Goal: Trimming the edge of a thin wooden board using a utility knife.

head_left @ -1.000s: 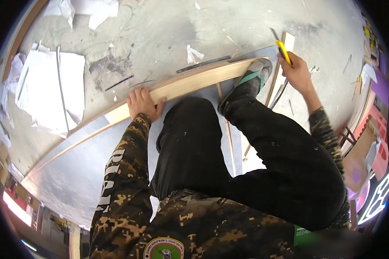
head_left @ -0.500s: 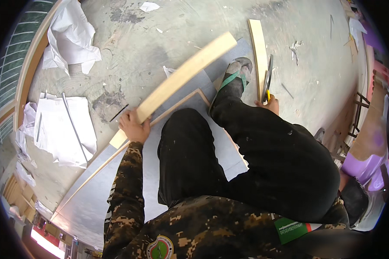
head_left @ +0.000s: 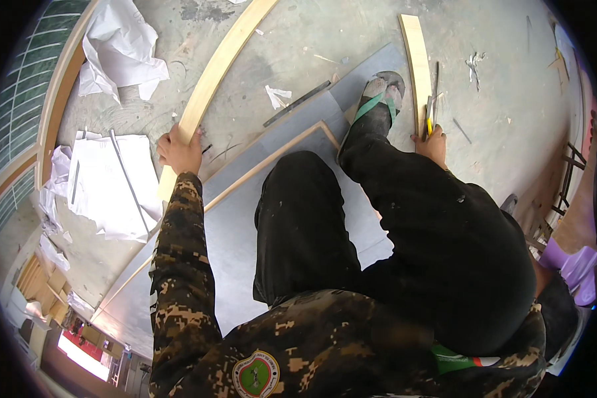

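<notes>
while gripped low, long plank points up-right

Soft, even daylight fills a fisheye view of a concrete floor.

Light is flat and diffuse, with only faint shadows beside the long wooden strip and the sandalled foot. The black trousers swallow nearly all detail. A bright patch burns out at the lower left rim, and crumpled white paper runs close to overexposed. Straight edges bow strongly toward the black circular border, where sharpness falls off; the centre stays crisp, without motion blur.
</notes>
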Demonstrator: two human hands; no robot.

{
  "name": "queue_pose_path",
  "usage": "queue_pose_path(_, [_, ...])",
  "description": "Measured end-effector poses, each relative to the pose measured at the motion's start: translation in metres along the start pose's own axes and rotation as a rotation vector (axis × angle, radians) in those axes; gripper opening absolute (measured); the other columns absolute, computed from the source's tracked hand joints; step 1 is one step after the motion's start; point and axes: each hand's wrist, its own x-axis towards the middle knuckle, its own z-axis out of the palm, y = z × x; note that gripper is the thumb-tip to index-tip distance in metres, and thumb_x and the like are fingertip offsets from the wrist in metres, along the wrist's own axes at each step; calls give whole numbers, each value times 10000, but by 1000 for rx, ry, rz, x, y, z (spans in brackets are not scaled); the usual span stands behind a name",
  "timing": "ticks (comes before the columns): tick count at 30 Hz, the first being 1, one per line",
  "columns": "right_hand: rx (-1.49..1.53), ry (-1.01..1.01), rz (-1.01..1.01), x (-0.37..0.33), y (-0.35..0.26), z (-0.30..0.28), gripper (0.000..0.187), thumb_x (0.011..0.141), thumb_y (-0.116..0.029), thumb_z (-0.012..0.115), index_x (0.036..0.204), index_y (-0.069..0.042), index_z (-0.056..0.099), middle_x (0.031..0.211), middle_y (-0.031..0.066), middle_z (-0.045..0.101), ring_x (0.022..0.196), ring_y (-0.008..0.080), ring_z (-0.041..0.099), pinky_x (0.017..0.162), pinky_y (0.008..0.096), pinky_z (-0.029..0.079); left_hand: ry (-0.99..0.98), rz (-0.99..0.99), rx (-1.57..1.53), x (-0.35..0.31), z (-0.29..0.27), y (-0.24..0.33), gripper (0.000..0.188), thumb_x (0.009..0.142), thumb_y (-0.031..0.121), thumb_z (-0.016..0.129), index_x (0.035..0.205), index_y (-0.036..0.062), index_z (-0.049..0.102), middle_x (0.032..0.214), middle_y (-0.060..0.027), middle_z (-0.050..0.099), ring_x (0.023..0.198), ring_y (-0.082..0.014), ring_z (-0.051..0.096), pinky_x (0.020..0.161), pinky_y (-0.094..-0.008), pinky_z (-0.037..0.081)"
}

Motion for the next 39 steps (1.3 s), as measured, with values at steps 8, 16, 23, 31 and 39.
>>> queue_pose_path(8, [-5,60,-41,10,21,8,858,731,-332,881,1355,81,462,1220,328,594,1121,458,612,957,473,510,-142,448,-475,1,5,112,257,767,232,844,959,85,758,911,-106,703,810,-292,671,754,-410,526])
queue_pose_path(16, [27,81,-63,10,26,1,604,830,-343,794,1229,65,597,1125,301,658,1057,449,643,915,472,515,-358,530,-494,-5,26,173,256,728,214,819,956,114,763,951,-77,694,924,-298,670,778,-439,524])
queue_pose_path(23, [145,207,-97,18,44,10,308,927,-227,657,1117,14,634,927,274,688,909,467,665,783,494,521,-447,596,-322,-3,31,178,188,761,142,746,947,118,742,964,-88,681,974,-324,657,812,-466,531])
queue_pose_path(31, [371,172,20,19,30,12,502,872,-357,747,1201,-12,592,877,232,698,842,412,694,754,458,533,-325,509,-306,-12,44,167,281,814,13,596,1080,83,655,945,-156,656,949,-385,640,821,-487,527])
queue_pose_path(39, [166,110,71,20,16,7,800,753,-499,850,1268,30,542,982,266,697,944,406,693,825,458,539,-253,12,-758,-32,16,165,278,826,-4,499,1087,-1,596,888,-156,598,846,-327,604,778,-413,489])
